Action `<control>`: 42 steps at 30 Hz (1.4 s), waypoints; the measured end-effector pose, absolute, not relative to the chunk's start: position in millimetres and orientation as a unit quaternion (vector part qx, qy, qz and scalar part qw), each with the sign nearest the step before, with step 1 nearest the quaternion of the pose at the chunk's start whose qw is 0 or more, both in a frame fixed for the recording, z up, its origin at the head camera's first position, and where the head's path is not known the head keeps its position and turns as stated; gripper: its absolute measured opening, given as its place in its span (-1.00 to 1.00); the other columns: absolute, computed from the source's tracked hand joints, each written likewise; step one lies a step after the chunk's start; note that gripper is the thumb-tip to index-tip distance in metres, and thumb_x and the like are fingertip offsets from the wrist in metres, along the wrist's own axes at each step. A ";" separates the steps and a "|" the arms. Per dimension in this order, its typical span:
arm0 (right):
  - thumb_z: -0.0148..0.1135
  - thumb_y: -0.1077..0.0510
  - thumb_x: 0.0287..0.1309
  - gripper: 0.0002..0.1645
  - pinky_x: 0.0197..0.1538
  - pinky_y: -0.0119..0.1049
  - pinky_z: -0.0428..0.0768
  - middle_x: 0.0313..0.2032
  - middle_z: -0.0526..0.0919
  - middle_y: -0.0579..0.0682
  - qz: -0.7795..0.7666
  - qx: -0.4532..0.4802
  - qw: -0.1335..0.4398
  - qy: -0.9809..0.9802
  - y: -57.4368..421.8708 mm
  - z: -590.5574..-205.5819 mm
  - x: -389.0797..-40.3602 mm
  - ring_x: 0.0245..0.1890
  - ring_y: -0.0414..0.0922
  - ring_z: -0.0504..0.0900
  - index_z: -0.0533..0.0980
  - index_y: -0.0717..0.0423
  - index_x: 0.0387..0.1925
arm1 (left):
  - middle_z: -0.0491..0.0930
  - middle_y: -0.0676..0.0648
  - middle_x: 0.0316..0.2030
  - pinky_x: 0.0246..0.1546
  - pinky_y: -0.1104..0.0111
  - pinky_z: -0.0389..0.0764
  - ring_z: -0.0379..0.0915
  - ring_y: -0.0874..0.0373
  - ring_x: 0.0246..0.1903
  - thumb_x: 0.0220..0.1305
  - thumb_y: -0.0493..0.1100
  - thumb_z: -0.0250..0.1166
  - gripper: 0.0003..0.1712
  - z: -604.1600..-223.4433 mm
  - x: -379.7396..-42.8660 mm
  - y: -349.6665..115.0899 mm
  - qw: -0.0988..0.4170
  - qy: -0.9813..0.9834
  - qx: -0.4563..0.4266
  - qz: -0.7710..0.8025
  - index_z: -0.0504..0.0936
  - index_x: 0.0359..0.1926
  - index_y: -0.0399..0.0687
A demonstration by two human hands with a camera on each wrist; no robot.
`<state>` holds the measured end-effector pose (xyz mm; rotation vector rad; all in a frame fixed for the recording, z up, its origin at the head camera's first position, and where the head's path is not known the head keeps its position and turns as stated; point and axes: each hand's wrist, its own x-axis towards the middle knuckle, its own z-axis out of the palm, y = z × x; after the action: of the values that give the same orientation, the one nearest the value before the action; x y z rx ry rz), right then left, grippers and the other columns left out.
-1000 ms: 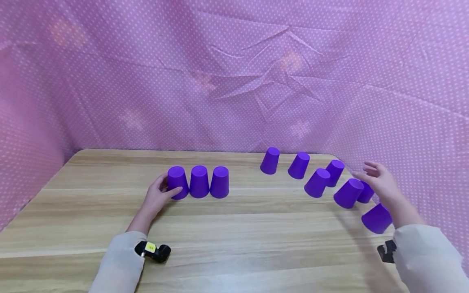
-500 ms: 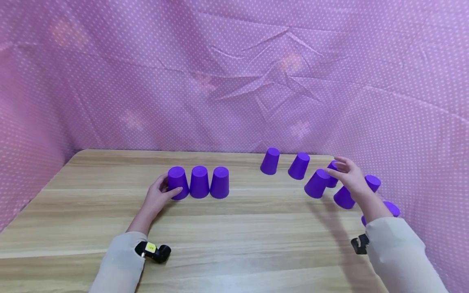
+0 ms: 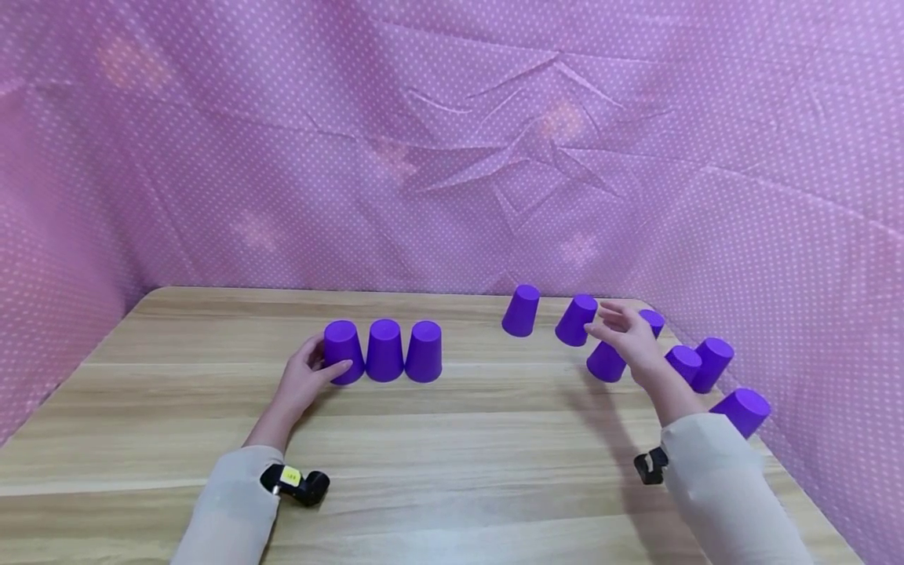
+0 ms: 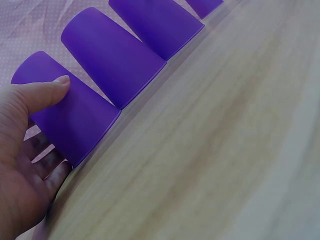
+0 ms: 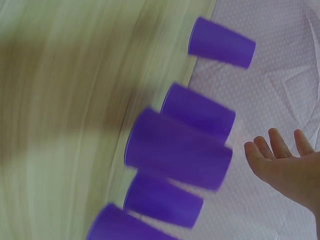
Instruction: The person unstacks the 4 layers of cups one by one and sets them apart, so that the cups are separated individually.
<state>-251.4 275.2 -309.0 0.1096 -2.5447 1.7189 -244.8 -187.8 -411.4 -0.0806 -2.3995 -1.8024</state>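
Observation:
Three purple cups stand upside down in a row on the left half of the table, close beside one another. My left hand (image 3: 305, 377) grips the leftmost cup (image 3: 343, 345), its thumb across the front and its fingers round the far side. The middle cup (image 4: 115, 60) and the third cup (image 3: 424, 353) stand to its right. My right hand (image 3: 628, 337) is above the loose group on the right with its fingers spread and nothing in them. In the head view it partly covers a cup (image 3: 605, 365); the right wrist view shows it apart from the cups.
Several more upside-down purple cups stand scattered at the right, among them a far cup (image 3: 521, 311) and a near cup (image 3: 745, 411) by the table's right edge. A pink dotted cloth (image 3: 452, 157) hangs behind and beside the wooden table (image 3: 452, 486).
My right hand has moved leftward over the scattered cups, from the right edge toward the middle of the group. The left hand and all the cups have stayed in place.

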 end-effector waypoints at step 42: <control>0.28 0.25 -0.15 -0.29 0.08 -0.10 0.29 0.04 0.34 0.24 0.619 0.130 -0.067 -0.772 104.1 -356.2 -266.2 0.08 0.13 0.24 0.25 0.23 0.10 | 0.23 -0.39 0.07 0.10 0.15 0.20 0.13 -0.16 0.08 -0.02 -0.18 0.30 -0.20 -412.1 -240.9 -183.7 0.081 -0.799 -0.026 -0.595 0.11 0.20 -0.33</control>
<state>-266.2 104.1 -356.2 0.4275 -2.5338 2.0322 -240.9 -183.7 -412.1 -0.0778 -2.3878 -1.7786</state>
